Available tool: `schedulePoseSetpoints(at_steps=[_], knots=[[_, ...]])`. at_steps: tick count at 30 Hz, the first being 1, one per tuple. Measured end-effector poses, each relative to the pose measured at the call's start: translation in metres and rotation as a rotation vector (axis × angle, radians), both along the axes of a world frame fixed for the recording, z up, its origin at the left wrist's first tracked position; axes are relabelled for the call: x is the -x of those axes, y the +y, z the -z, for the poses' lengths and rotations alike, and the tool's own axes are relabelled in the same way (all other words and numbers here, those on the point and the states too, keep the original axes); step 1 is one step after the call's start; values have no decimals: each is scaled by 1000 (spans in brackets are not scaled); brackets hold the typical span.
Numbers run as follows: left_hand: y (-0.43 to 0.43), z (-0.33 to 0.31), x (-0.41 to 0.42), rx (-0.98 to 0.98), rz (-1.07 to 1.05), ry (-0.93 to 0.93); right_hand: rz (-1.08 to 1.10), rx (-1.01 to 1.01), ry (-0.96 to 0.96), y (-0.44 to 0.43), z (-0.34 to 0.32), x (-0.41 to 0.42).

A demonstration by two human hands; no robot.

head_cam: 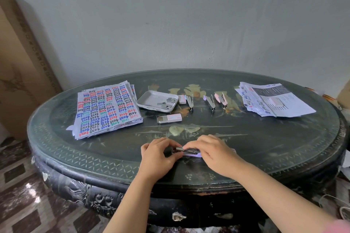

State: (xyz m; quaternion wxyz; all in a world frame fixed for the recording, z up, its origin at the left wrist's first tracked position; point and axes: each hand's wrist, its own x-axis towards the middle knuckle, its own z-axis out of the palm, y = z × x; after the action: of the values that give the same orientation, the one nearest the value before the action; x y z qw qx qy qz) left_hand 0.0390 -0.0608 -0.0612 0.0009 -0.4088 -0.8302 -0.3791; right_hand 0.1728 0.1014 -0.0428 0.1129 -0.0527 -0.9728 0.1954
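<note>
A small purple stapler (189, 152) with a metal staple rail lies near the front edge of the dark oval table (284, 138). My left hand (157, 155) grips its left end with curled fingers. My right hand (212, 151) holds its right part, fingertips pinching the metal top. Much of the stapler is hidden under both hands.
A stack of papers covered in coloured "test" writing (108, 108) lies at the back left. A white tray of staples (158, 101), a staple box (169, 118), three open staplers (190, 103) (211, 102) (221, 100) and another paper pile (274, 99) sit behind. Cardboard (20, 66) leans at left.
</note>
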Motion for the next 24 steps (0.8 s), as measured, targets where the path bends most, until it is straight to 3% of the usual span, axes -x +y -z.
schedulePoseSetpoints(at_steps=[12, 24], knots=[[1, 3, 2, -5, -9, 21, 49, 54, 15, 3, -5, 3], [1, 2, 2, -6, 4, 17, -147, -336, -268, 0, -51, 22]])
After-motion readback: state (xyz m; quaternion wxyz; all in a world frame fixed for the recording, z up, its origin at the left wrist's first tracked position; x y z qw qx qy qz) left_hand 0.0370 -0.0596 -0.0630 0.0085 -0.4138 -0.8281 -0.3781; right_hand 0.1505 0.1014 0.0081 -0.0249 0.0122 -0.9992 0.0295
